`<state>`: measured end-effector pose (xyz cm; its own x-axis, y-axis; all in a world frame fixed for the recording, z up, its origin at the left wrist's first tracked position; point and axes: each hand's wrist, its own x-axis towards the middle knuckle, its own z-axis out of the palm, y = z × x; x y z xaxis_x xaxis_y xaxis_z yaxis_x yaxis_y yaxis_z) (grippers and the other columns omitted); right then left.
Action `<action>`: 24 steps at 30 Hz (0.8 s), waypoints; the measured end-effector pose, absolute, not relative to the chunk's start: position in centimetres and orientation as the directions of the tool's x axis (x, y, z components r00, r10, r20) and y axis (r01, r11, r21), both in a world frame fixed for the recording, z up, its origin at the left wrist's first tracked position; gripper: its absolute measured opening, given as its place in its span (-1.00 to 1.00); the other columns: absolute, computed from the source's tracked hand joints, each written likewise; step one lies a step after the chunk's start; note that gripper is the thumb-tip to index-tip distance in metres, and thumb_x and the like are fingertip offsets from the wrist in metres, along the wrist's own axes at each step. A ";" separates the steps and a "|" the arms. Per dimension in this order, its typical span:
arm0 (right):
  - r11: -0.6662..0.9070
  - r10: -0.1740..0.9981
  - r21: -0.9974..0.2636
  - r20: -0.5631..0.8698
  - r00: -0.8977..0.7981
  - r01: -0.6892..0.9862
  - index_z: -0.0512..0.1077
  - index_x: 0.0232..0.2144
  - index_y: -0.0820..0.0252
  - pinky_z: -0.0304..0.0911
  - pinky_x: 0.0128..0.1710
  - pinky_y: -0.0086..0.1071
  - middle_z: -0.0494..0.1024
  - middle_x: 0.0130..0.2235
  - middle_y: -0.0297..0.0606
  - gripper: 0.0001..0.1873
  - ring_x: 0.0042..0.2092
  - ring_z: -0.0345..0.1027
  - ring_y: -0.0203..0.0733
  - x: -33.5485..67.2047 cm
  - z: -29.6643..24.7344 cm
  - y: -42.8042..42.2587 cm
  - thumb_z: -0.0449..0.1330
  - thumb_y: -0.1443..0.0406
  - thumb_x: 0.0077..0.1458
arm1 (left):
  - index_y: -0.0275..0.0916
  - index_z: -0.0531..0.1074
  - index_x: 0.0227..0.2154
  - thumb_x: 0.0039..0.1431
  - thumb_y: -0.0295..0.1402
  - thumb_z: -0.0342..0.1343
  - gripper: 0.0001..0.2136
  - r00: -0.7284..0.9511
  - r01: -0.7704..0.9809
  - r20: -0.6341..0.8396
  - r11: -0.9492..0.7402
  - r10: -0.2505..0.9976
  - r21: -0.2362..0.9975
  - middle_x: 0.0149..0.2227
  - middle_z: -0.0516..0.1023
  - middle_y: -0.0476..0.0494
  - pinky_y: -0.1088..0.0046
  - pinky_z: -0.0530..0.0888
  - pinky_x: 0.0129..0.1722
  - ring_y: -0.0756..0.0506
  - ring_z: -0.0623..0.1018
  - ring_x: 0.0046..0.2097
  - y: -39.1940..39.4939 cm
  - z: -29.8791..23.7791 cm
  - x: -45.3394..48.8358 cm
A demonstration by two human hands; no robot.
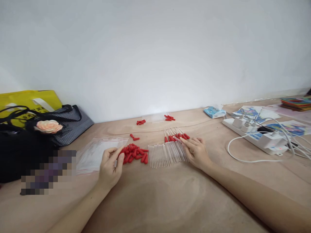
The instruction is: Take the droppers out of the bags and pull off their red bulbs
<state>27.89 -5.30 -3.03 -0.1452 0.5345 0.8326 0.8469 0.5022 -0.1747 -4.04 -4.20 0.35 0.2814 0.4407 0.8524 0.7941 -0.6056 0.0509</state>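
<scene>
My left hand (110,165) is at the left edge of a pile of red rubber dropper bulbs (133,151). Its thumb and forefinger are closed on a red bulb, mostly hidden behind the fingers. Over on the right, my right hand (197,152) pinches a thin clear glass tube (177,138) at a slant. Below that hand lies a row of bare glass tubes (165,154), side by side. Just behind them is a row of droppers (178,135), glass tubes fitted with red bulbs.
Clear plastic bags (97,152) lie left of the pile. Farther back are more red bulbs (141,122) and a bagged set (157,118) near the wall. A white power strip (255,137) with cables and a blue tissue pack (214,112) sit right; bags (70,124) stand left.
</scene>
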 end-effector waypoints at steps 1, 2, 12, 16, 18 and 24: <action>0.490 0.543 -0.188 0.830 -0.130 0.851 0.42 -0.19 0.20 0.01 -0.24 -0.33 0.53 -0.42 -0.27 -0.74 -0.38 0.29 -0.29 28.1 -3.1 -5.1 0.00 0.38 0.09 | -0.24 0.41 -0.19 0.14 -0.39 -0.08 -0.77 0.256 0.808 0.849 -0.584 0.462 0.074 -0.33 0.31 -0.13 0.43 0.42 -0.34 -0.04 0.40 -0.31 -3.9 0.4 -4.4; 0.487 0.541 -0.189 0.832 -0.125 0.852 0.43 -0.21 0.19 0.00 -0.23 -0.32 0.54 -0.41 -0.28 -0.74 -0.38 0.29 -0.29 28.2 -3.1 -5.0 0.01 0.39 0.08 | -0.24 0.41 -0.19 0.14 -0.37 -0.09 -0.76 0.234 0.816 0.844 -0.570 0.482 0.099 -0.33 0.31 -0.13 0.42 0.43 -0.34 -0.05 0.40 -0.32 -3.6 0.4 -4.8; 0.463 0.514 -0.053 0.829 -0.220 0.885 0.48 -0.35 0.15 -0.05 -0.20 -0.33 0.52 -0.51 -0.34 -0.81 -0.40 0.28 -0.31 27.7 -3.2 -5.0 0.07 0.38 0.02 | -0.26 0.33 -0.24 0.00 -0.19 0.02 -0.70 -0.080 0.789 0.704 -0.387 0.706 0.478 -0.37 0.40 -0.08 0.45 0.47 -0.38 0.00 0.44 -0.41 -2.2 -0.5 -6.8; 0.461 0.540 -0.028 0.802 -0.256 0.887 0.48 -0.41 0.14 -0.06 -0.22 -0.33 0.49 -0.54 -0.35 -0.83 -0.39 0.24 -0.30 27.6 -3.2 -4.8 0.07 0.35 0.04 | -0.26 0.32 -0.32 -0.05 -0.16 0.06 -0.71 -0.108 0.779 0.700 -0.377 0.706 0.501 -0.44 0.42 -0.05 0.44 0.45 -0.40 0.00 0.44 -0.45 -2.1 -0.6 -6.7; 0.454 0.559 -0.023 0.786 -0.265 0.891 0.48 -0.42 0.14 -0.08 -0.22 -0.32 0.47 -0.55 -0.36 -0.83 -0.40 0.21 -0.29 27.5 -3.2 -4.9 0.07 0.31 0.05 | -0.25 0.32 -0.35 -0.06 -0.15 0.07 -0.72 -0.106 0.783 0.706 -0.378 0.700 0.493 -0.44 0.43 -0.05 0.43 0.45 -0.39 -0.01 0.44 -0.45 -2.2 -0.5 -6.6; 0.487 0.632 -0.056 0.711 -0.307 0.872 0.48 -0.38 0.12 -0.10 -0.20 -0.28 0.43 -0.50 -0.32 -0.76 -0.36 0.18 -0.27 27.2 -3.0 -5.2 0.08 0.15 0.05 | -0.24 0.35 -0.41 -0.07 -0.10 0.04 -0.71 -0.108 0.805 0.673 -0.333 0.731 0.491 -0.44 0.49 -0.07 0.41 0.44 -0.36 -0.05 0.48 -0.41 -2.3 -0.3 -6.4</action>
